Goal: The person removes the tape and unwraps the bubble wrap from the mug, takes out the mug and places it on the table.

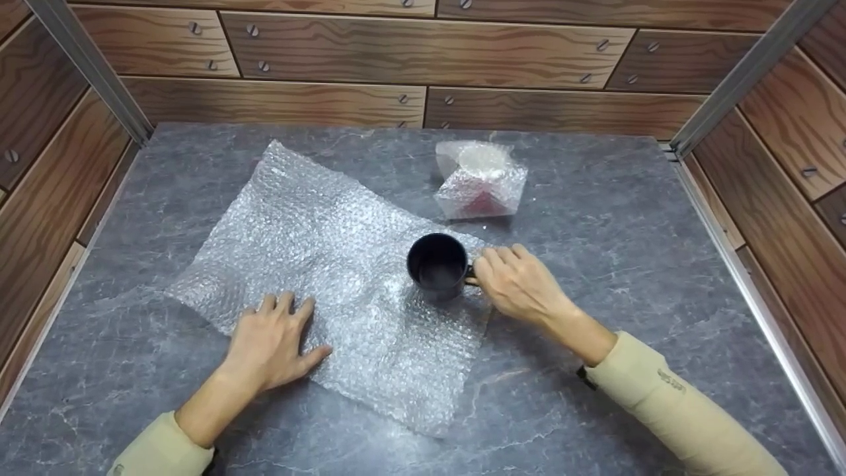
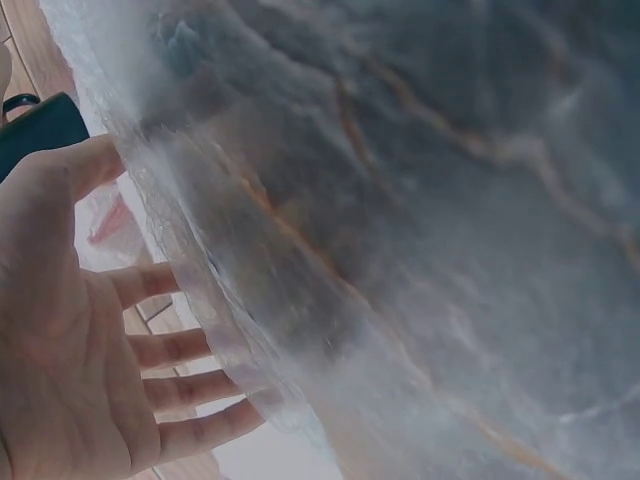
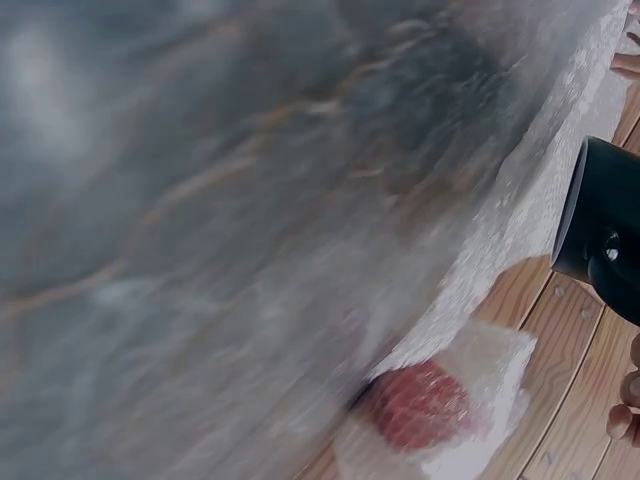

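A sheet of bubble wrap (image 1: 317, 244) lies spread at an angle on the dark table. Over its right part is a black mug (image 1: 438, 268), opening up, its handle to the right. My right hand (image 1: 519, 284) grips that handle with curled fingers. Whether the mug's base touches the sheet cannot be told. In the right wrist view the mug (image 3: 612, 215) shows at the right border, and fingertips (image 3: 625, 420) below it. My left hand (image 1: 268, 344) rests on the sheet's lower left edge, fingers spread and fairly straight. The left wrist view shows its palm side (image 2: 80, 350).
A bubble-wrapped bundle (image 1: 482, 188), pale on top with red showing through, stands behind the mug toward the back of the table. The grey marbled table (image 1: 615, 264) is bordered by wood-patterned walls (image 1: 344, 49) and metal posts (image 1: 740, 82) at the back corners.
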`<action>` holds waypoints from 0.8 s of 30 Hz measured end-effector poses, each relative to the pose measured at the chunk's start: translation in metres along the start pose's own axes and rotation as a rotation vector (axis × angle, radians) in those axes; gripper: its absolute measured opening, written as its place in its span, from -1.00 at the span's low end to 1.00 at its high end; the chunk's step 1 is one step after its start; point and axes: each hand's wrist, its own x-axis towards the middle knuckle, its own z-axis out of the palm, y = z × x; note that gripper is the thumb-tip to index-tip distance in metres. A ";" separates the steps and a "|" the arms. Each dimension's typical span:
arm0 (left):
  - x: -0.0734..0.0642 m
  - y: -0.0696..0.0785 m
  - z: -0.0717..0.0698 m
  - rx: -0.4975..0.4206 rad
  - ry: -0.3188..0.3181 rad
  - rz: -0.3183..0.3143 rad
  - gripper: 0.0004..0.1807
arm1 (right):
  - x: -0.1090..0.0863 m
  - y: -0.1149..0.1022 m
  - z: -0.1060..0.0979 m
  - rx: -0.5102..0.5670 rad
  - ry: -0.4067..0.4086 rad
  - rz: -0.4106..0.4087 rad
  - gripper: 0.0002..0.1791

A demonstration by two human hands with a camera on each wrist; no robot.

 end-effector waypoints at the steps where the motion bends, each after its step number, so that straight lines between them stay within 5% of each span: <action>1: 0.000 -0.001 0.000 -0.007 -0.001 -0.001 -0.09 | -0.003 0.002 0.000 0.001 -0.004 0.007 -0.46; 24: 0.010 -0.032 0.001 -0.122 -0.053 -0.047 -0.11 | -0.063 0.046 -0.005 -0.004 0.027 0.193 -0.42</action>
